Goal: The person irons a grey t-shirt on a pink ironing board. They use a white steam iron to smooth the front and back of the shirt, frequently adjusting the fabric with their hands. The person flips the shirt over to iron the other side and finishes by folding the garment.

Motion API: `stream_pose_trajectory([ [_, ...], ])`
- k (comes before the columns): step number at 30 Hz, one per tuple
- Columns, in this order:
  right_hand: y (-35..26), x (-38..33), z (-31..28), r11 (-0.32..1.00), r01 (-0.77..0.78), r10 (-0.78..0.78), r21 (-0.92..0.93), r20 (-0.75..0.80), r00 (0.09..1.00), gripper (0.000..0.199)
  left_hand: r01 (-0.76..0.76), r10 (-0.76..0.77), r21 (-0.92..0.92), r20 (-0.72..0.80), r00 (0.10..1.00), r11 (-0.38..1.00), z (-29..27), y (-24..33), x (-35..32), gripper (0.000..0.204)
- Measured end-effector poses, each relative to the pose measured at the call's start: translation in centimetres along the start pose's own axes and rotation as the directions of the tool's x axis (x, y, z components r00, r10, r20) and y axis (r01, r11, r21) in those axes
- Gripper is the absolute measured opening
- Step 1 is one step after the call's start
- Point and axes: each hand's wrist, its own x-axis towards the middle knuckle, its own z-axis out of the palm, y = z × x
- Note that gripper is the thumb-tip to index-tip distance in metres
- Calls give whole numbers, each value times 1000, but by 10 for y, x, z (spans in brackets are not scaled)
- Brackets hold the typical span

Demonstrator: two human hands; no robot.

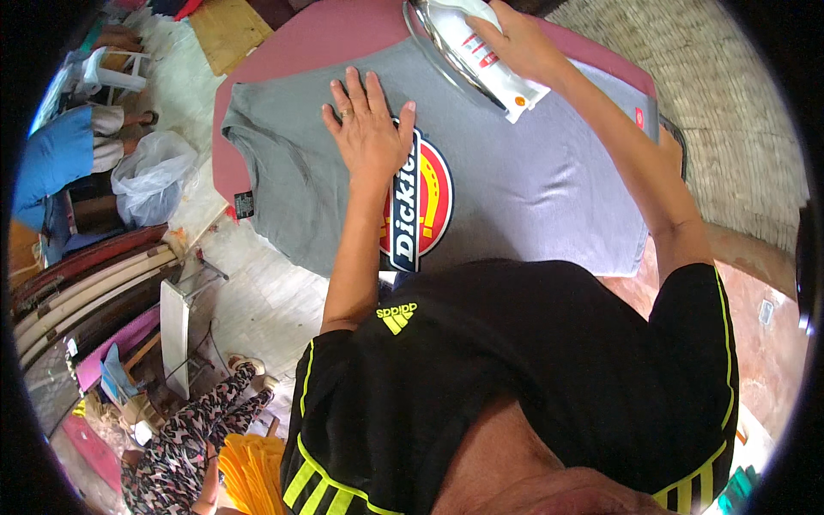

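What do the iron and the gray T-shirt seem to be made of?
Iron: its smooth, opaque white body suggests plastic; its mirror-bright silver edge, polished metal. Gray T-shirt: matte fabric, perhaps cotton knit, judging by its soft wrinkles.

Your iron (485, 64): white body smooth, glossy, plastic-looking; curved side (429, 39) mirror-bright, chrome-like metal. Your grey T-shirt (532, 163): matt cloth, lightly wrinkled; its printed emblem (437, 197) smooth-looking, solid-coloured. Maroon board cover (335, 34) under it: dull cloth. Black top (515, 343) you wear: matt cloth. On your right, woven matting (695, 94): straw-like, rough, ribbed. On your left, bag (154, 176): thin translucent plastic, crinkled, shiny; tan sheet (227, 34): flat, wood or cardboard, you cannot tell which; pale floor (257, 283): smooth, slightly glossy.
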Motion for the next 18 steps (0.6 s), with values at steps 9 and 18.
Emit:
stream_pose_trajectory([
  [9,14,-9,2,967,244,-241,69,-50,969,42,-60,57,-49,-68,996,997,10,-1,3,68],
  [18,1,-161,1,996,88,-88,-7,40,995,38,-87,88,16,-141,986,996,19,-9,3,63],
])
